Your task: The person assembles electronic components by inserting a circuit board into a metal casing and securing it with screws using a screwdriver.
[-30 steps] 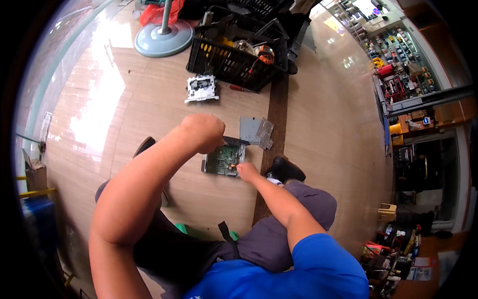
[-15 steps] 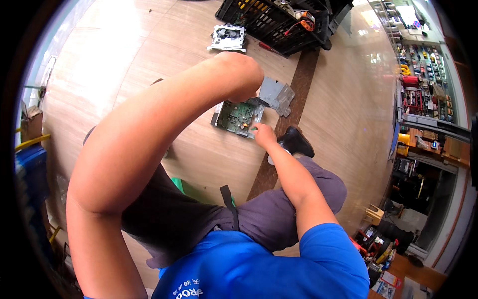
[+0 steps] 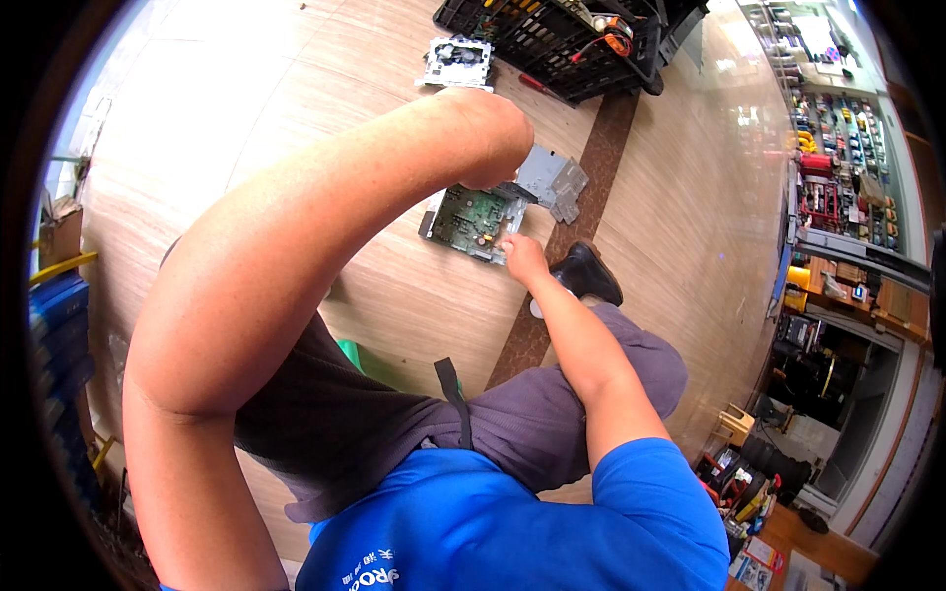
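Note:
An opened metal housing with a green circuit board (image 3: pixel 468 219) in it lies on the floor in front of me. My right hand (image 3: pixel 525 258) is closed at its right edge, the thumb on the metal rim. Over the far side of the housing hangs my left hand (image 3: pixel 501 163), bent down sharply at the wrist. My own hand and forearm cover its fingers, so what it holds, if anything, does not show. A grey sheet-metal plate (image 3: pixel 552 179) lies just beyond the housing, to the right of my left hand.
A white-framed disc mechanism (image 3: pixel 458 63) lies farther off on the floor. Beside it are a red-handled tool (image 3: pixel 538 87) and a black plastic crate (image 3: pixel 552 44) holding cables and parts. My black shoe (image 3: pixel 588 273) is close to the right of the housing. Stocked shelves (image 3: pixel 838 158) line the far right.
The view has shifted slightly, and the housing appears a little higher in it. Both hands stay near the housing; my right thumb now shows more plainly on its rim.

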A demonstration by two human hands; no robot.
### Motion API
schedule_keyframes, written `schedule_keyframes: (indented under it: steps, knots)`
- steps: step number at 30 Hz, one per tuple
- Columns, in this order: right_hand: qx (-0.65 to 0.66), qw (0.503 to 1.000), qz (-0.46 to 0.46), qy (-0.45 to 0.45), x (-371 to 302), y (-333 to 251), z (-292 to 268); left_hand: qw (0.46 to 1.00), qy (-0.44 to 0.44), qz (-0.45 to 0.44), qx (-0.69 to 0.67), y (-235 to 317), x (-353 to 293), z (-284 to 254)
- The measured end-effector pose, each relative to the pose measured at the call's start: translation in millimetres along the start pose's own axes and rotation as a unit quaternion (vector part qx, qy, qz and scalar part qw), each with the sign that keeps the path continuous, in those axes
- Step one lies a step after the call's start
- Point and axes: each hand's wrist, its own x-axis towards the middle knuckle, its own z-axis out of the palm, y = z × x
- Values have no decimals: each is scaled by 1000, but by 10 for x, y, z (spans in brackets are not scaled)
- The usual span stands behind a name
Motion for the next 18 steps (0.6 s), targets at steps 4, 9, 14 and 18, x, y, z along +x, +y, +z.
schedule_keyframes:
  steps: [4, 9, 14, 18]
  knots:
    - [-32, 999, 20, -30, -6, 29, 14, 1000, -4, -4, -1, 25, 4, -15]
    - [-16, 999, -30, -21, -12, 84, 29, 1000, 1, -7, 6, 22, 9, -6]
    - [-4, 999, -39, 2, -22, 69, 17, 1000, 2, -8, 7, 22, 11, 5]
    - [14, 1000, -19, -2, -12, 40, 2, 1000, 4, -7, 1, 18, 3, 14]
